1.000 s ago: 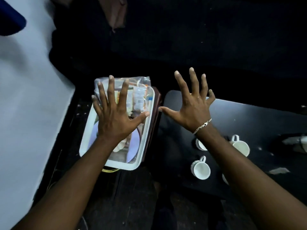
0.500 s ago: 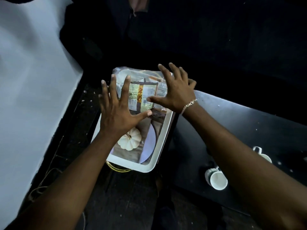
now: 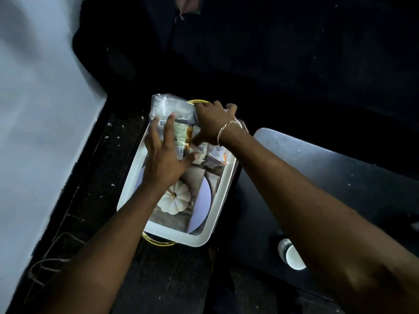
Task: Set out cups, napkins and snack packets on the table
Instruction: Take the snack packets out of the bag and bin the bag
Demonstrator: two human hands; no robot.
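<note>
A clear plastic bag of snack packets (image 3: 172,109) lies at the far end of a white tray (image 3: 217,207) with gold handles. My left hand (image 3: 163,159) rests flat on the bag's near side, fingers spread. My right hand (image 3: 210,123), with a bracelet on the wrist, curls its fingers over the bag's far right edge. A picture of a white pumpkin (image 3: 176,200) covers the tray's floor. One white cup (image 3: 292,257) shows on the dark table (image 3: 340,173), partly hidden by my right forearm.
A white wall (image 3: 40,109) runs along the left. The tray sits on a dark surface between the wall and the table. Loose cables (image 3: 52,257) lie on the dark floor at the lower left. The far side is black and unclear.
Both hands have come down from the air onto the bag in the tray. The right hand swung left from over the table and closed on the bag's far edge. The view shifted left.
</note>
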